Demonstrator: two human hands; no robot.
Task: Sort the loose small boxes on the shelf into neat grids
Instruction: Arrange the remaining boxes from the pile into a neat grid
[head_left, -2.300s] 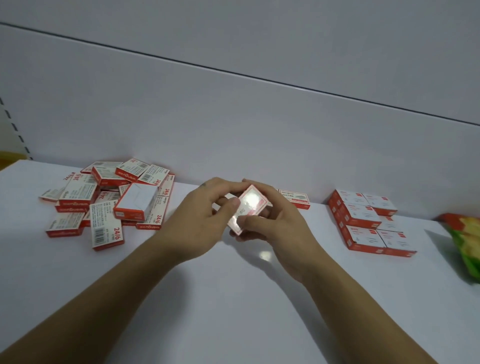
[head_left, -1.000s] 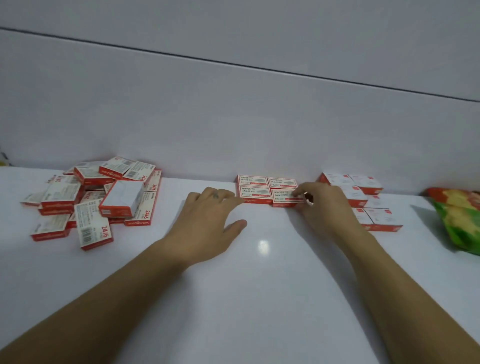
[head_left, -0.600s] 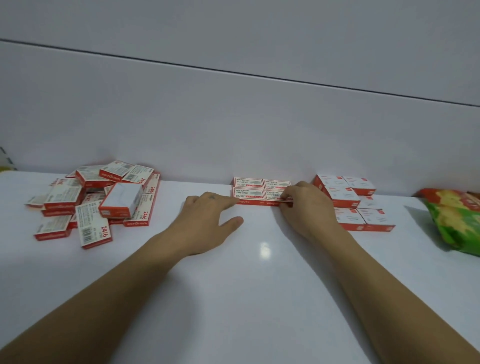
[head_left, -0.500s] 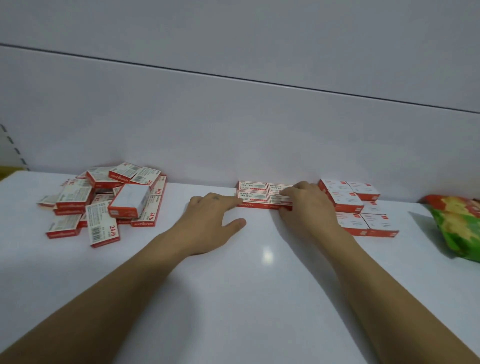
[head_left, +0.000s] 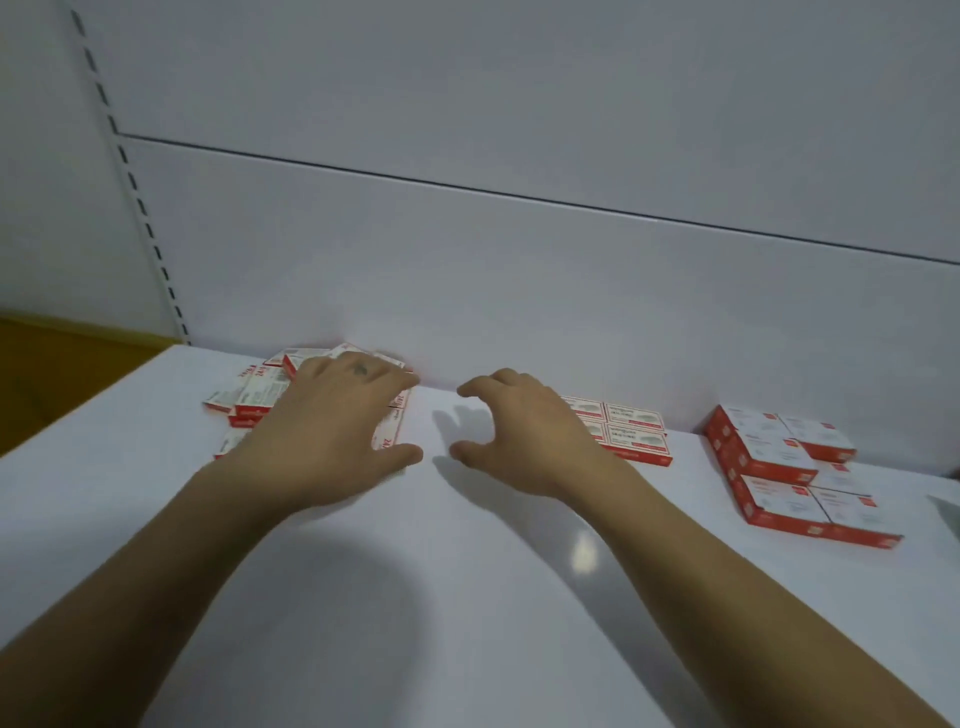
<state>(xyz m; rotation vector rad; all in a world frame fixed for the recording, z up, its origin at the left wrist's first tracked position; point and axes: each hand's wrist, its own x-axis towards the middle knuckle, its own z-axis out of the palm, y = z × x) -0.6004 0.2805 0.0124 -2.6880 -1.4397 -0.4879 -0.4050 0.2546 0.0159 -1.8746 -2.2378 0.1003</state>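
**White shelf update: four-box grid done, hands off to the pile**

Head cam, only view we've got. Half a second back, both hands were up against the little four-box grid (head_left: 629, 434) by the back panel (head_left: 519, 291), nudging it square. Now they've let go and swung left.

The left hand (head_left: 332, 431) sits over the loose pile (head_left: 253, 397), fingers spread. It isn't visibly gripping anything, though whatever's under the palm is hidden. The right hand (head_left: 524, 434) hovers above the bare shelf (head_left: 467, 597) between pile and grid, fingers loosely hooked and empty. My read: that grid's finished and the next box is about to get fetched, with plenty of pile left.

Grid boxes lie flat, labels up, two by two and touching, long sides running left-right along the panel. Pile boxes point every which way, and the one at its right edge runs front to back. A taller stacked grid (head_left: 779, 467) sits well apart on the right.
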